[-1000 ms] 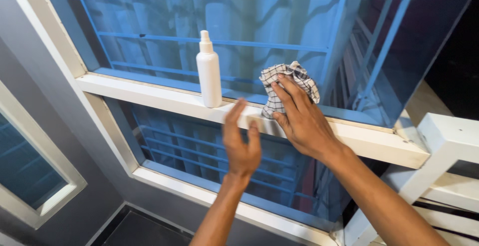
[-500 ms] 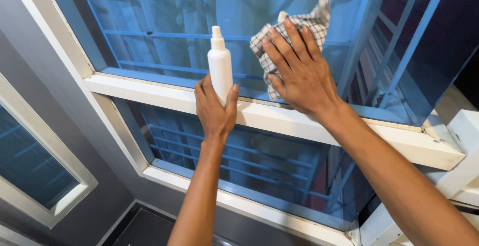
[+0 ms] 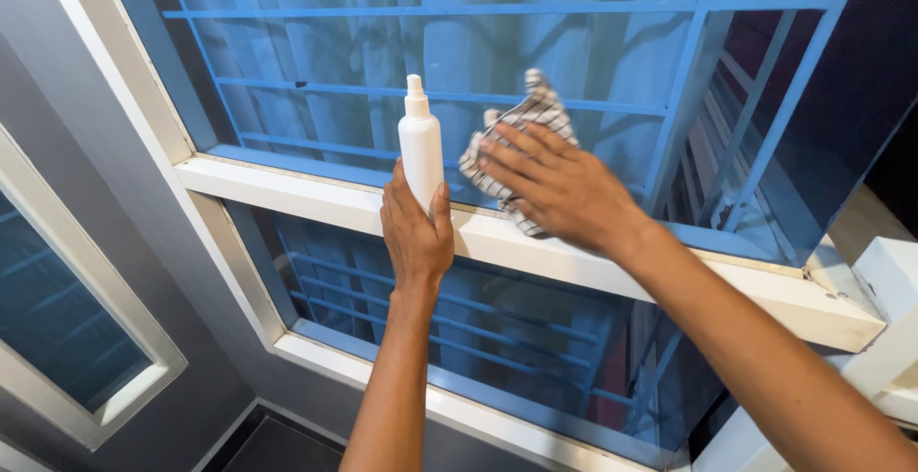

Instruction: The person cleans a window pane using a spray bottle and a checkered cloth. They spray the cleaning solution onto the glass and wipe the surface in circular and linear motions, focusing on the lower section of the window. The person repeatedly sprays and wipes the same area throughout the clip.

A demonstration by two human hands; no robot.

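A person faces a white-framed window (image 3: pixel 287 195) with blue bars behind the glass. The left hand (image 3: pixel 416 233), which hung loose below the ledge a second ago, has come up and now closes around the base of a white spray bottle (image 3: pixel 421 147) standing upright on the white ledge (image 3: pixel 593 266), so the bottle looks steadied. The right hand (image 3: pixel 555 185), fingers spread flat, presses a checked cloth (image 3: pixel 521 123) against the glass just right of the bottle; it has dropped lower and to the left since half a second ago, suggesting wiping strokes across the pane. Another window pane (image 3: pixel 57 338) shows at the lower left.
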